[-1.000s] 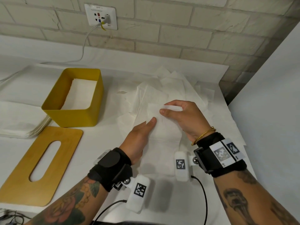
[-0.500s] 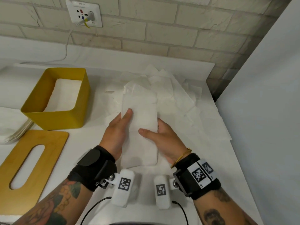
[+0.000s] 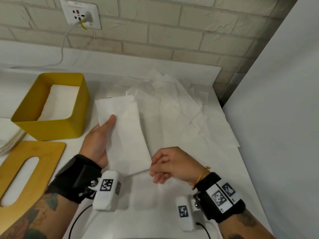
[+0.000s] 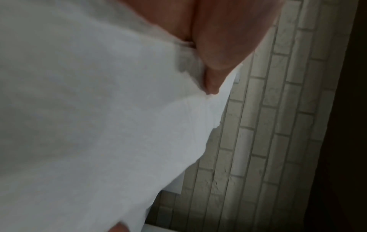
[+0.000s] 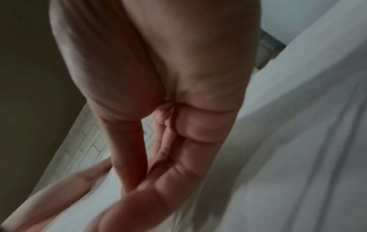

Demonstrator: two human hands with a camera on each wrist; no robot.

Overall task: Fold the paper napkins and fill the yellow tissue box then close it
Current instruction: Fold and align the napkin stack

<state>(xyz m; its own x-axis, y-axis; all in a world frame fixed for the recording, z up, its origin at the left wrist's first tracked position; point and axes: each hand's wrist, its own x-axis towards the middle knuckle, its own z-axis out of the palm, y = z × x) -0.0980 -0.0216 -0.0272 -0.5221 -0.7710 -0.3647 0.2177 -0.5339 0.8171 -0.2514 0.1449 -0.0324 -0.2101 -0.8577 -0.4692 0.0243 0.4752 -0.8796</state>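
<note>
Head view: left hand (image 3: 98, 140) grips folded napkin (image 3: 127, 135), thumb on top, at 3 o'clock of the open yellow tissue box (image 3: 51, 121); right hand (image 3: 172, 165) loosely curled, touching the napkin's near corner.
Left wrist: thumb pressing white napkin (image 4: 99, 125).
Right wrist: blurred fingers (image 5: 178, 164) loosely curled over the bench (image 5: 298, 157).

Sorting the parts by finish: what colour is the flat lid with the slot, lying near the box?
Tan, wood-toned lid, unlike the yellow box; head view shows it best.

The left hand (image 3: 99, 137) is held palm-up, its thumb laid flat over a folded white paper napkin (image 3: 126, 135), which is gripped. The right hand (image 3: 170, 163) is held nearby, fingers loosely curled, touching the napkin's near corner. Both forearms are extended forward.
</note>
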